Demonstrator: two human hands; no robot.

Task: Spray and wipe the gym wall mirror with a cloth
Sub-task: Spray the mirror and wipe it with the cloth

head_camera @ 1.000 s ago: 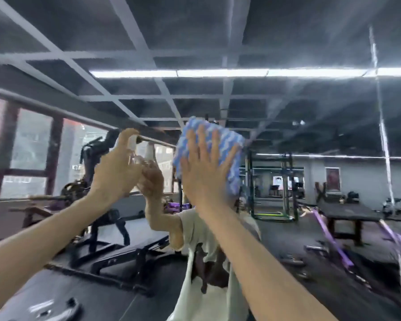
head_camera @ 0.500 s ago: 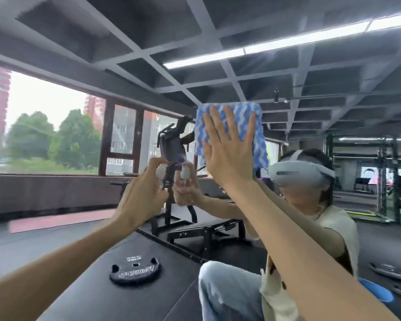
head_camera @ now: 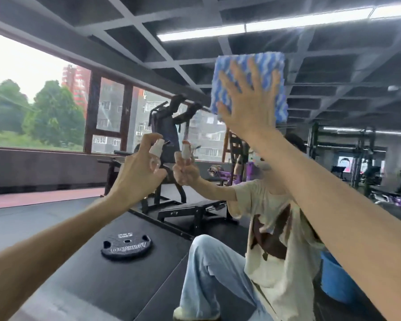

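The gym wall mirror (head_camera: 56, 216) fills the whole view and reflects the gym and me. My right hand (head_camera: 245, 103) lies flat with spread fingers on a blue-and-white wavy cloth (head_camera: 267, 63), pressing it against the glass up high, right of centre. My left hand (head_camera: 138, 172) grips a small clear spray bottle with a white nozzle (head_camera: 155, 150), held close to the mirror at mid height. The bottle's reflection sits just to its right.
In the reflection, a weight plate (head_camera: 126, 247) lies on the black floor. A black bench and machine (head_camera: 169, 158) stand behind it, a blue bucket (head_camera: 336, 281) at the lower right, racks at the far right, and windows on the left.
The view has swung left and down across the mirror. My right hand has slid the cloth to the right and slightly up. My left hand keeps the bottle raised near the glass.
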